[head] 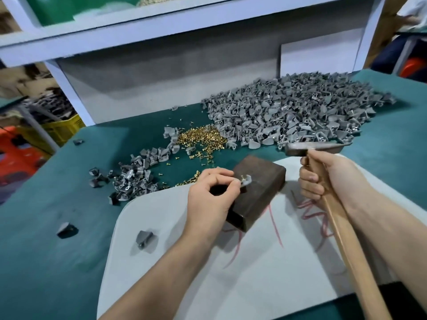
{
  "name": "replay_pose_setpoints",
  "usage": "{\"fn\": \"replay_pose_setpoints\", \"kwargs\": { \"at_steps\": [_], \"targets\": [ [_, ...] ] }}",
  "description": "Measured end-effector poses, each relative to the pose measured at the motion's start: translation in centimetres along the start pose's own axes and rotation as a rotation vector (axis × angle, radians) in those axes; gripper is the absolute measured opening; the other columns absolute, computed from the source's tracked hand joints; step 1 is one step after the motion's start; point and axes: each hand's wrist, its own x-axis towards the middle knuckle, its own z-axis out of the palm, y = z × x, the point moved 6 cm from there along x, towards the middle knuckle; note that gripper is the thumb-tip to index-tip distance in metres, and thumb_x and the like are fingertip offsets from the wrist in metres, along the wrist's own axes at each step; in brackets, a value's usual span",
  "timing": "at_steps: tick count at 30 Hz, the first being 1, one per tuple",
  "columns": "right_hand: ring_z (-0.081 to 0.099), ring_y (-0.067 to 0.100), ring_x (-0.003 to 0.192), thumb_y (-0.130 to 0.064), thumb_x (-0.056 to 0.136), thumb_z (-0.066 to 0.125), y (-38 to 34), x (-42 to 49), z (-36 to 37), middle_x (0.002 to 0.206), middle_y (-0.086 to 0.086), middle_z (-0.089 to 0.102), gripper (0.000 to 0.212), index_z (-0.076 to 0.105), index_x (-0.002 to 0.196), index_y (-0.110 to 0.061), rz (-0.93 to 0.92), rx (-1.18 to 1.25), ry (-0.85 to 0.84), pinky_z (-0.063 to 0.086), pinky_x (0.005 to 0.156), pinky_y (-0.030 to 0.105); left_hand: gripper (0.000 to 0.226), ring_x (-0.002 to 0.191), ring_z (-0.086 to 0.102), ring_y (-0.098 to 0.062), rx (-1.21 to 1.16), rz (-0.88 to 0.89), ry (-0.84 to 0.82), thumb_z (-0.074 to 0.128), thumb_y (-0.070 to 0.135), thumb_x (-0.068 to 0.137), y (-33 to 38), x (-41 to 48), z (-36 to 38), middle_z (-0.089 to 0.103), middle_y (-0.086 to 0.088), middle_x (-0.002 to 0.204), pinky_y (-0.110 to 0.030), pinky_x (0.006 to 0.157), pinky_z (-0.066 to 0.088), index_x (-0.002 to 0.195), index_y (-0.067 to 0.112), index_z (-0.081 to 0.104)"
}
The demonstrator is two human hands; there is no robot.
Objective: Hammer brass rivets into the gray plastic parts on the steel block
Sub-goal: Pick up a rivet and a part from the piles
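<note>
A dark brown steel block [261, 190] lies on a white sheet at the table's middle. On its top sits one gray plastic part [246, 180] with a brass rivet [242, 177] standing in it. My left hand [211, 199] pinches that part at the block's left edge. My right hand [323, 176] grips a wooden-handled hammer [316, 147], whose head hangs raised to the right of the block, above its level.
A big heap of gray parts [298, 114] fills the back right. Loose brass rivets [201, 139] lie behind the block. A smaller pile of gray parts [136, 176] sits left. Single parts [145, 239] lie on the white sheet [254, 273] and the green mat [46, 262].
</note>
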Motion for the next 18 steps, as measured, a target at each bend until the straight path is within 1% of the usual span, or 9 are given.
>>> {"fn": "replay_pose_setpoints", "kwargs": {
  "at_steps": [3, 7, 9, 11, 12, 14, 15, 17, 18],
  "targets": [
    [0.026, 0.010, 0.027, -0.028, 0.097, 0.038, 0.2, 0.2, 0.0, 0.043, -0.002, 0.031, 0.031, 0.039, 0.071, -0.013, 0.013, -0.019, 0.029, 0.026, 0.030, 0.015, 0.023, 0.091, 0.060, 0.002, 0.065, 0.018, 0.029, 0.073, 0.012, 0.079, 0.4, -0.3, -0.2, 0.066, 0.016, 0.091, -0.010, 0.079, 0.040, 0.060, 0.023, 0.070],
    [0.025, 0.010, 0.026, -0.028, 0.098, 0.037, -0.1, 0.1, 0.0, 0.040, -0.003, 0.030, 0.031, 0.039, 0.070, -0.014, 0.010, -0.008, 0.029, 0.024, 0.030, 0.013, 0.019, 0.102, 0.057, -0.007, 0.407, 0.109, 0.052, 0.074, 0.024, 0.076, 3.3, 0.0, 0.9, 0.064, 0.022, 0.094, -0.042, 0.105, 0.031, 0.060, 0.030, 0.067],
    [0.025, 0.010, 0.025, -0.027, 0.097, 0.036, 0.0, 0.1, 0.1, 0.039, -0.003, 0.030, 0.032, 0.039, 0.069, -0.014, 0.012, -0.050, 0.022, 0.023, 0.031, 0.012, 0.024, 0.102, 0.059, -0.009, 0.408, 0.182, -0.016, 0.074, 0.027, 0.078, 6.5, 1.8, 2.3, 0.065, 0.021, 0.095, -0.048, 0.107, 0.031, 0.058, 0.035, 0.064],
    [0.025, 0.011, 0.024, -0.027, 0.097, 0.035, 0.3, 0.2, 0.2, 0.038, -0.003, 0.030, 0.032, 0.039, 0.068, -0.015, 0.024, -0.072, 0.026, 0.022, 0.033, 0.011, 0.018, 0.103, 0.062, -0.011, 0.396, 0.230, -0.061, 0.070, 0.034, 0.085, 9.5, 5.0, 3.6, 0.070, 0.015, 0.101, -0.044, 0.105, 0.039, 0.067, 0.038, 0.068],
    [0.025, 0.012, 0.024, -0.027, 0.096, 0.036, 0.3, 0.2, 0.2, 0.038, -0.002, 0.030, 0.031, 0.039, 0.067, -0.014, 0.022, -0.074, 0.045, 0.022, 0.034, 0.011, 0.010, 0.108, 0.061, -0.013, 0.505, 0.251, -0.082, 0.064, 0.038, 0.089, 10.9, 6.8, 4.0, 0.069, 0.010, 0.112, -0.042, 0.105, 0.040, 0.084, 0.037, 0.072],
    [0.027, 0.014, 0.025, -0.023, 0.095, 0.041, 0.0, 0.2, -0.3, 0.037, 0.000, 0.032, 0.031, 0.042, 0.066, -0.011, -0.047, -0.169, 0.147, 0.022, 0.034, 0.014, 0.037, 0.120, 0.054, -0.015, 0.754, 0.244, -0.183, 0.052, 0.041, 0.096, 12.2, 9.9, 4.2, 0.053, 0.001, 0.140, -0.032, 0.107, 0.041, 0.129, 0.026, 0.058],
    [0.030, 0.016, 0.026, -0.020, 0.094, 0.044, -0.3, 0.1, -0.6, 0.037, 0.002, 0.036, 0.031, 0.045, 0.065, -0.008, -0.110, -0.288, 0.206, 0.025, 0.034, 0.017, 0.047, 0.114, 0.054, -0.013, 0.814, 0.210, -0.243, 0.049, 0.041, 0.098, 12.2, 10.8, 3.6, 0.045, -0.001, 0.147, -0.020, 0.097, 0.045, 0.141, 0.022, 0.045],
    [0.046, 0.022, 0.031, -0.019, 0.090, 0.051, -0.8, -0.3, -0.8, 0.038, 0.005, 0.048, 0.030, 0.054, 0.064, -0.003, -0.224, -0.604, 0.307, 0.039, 0.036, 0.024, 0.056, 0.092, 0.053, -0.008, 0.933, 0.183, -0.342, 0.049, 0.043, 0.097, 11.6, 10.8, 1.2, 0.045, -0.005, 0.146, -0.013, 0.074, 0.045, 0.146, 0.020, 0.036],
    [0.052, 0.022, 0.034, -0.018, 0.087, 0.053, -0.9, -0.5, -0.8, 0.039, 0.006, 0.053, 0.029, 0.057, 0.064, -0.002, -0.262, -0.716, 0.340, 0.044, 0.038, 0.025, 0.058, 0.092, 0.053, -0.011, 1.053, 0.165, -0.369, 0.050, 0.049, 0.095, 10.9, 9.9, -0.4, 0.049, -0.007, 0.141, -0.019, 0.078, 0.043, 0.144, 0.021, 0.037]
  ]
}}
